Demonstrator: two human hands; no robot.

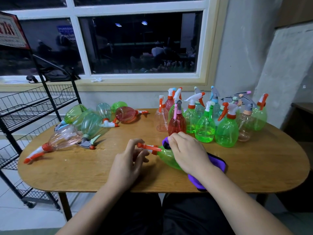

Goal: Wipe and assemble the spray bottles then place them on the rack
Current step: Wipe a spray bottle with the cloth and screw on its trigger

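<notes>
Partly, green bottle [166, 157] under right hand [186, 152]

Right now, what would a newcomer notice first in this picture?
Most striking is the green bottle lying at the table's near edge, the right hand pressing a purple cloth on it, the left hand at its orange trigger. Behind stands a cluster of upright bottles; at left, others lie beside a black wire rack.

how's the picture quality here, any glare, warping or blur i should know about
Head view: wide-angle warping bows the window frame and the rack leans at the edge; the dark panes mirror ceiling lights and the room; the table is evenly lit with soft shadows; the standing bottles show small highlights; both hands, left hand and right hand, look sharp.
</notes>
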